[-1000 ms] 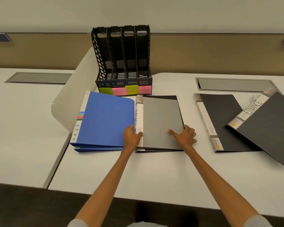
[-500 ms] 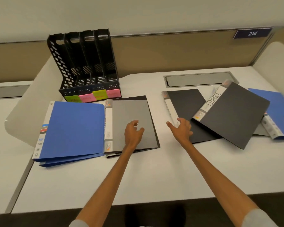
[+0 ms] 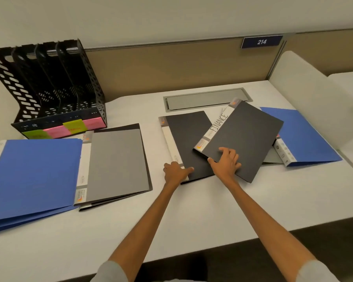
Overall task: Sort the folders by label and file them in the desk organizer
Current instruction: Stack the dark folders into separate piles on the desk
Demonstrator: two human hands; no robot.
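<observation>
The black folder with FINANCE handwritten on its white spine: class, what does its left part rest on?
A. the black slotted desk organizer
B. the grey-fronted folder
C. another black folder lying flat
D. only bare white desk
C: the black FINANCE folder lies askew over another black folder, where the right hand touches its near edge.

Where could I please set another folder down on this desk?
Bare: the desk along its front edge, and the narrow gap between grey folder and black folder. Crowded: the right, where Finance folder lies across black folder and blue folder.
</observation>
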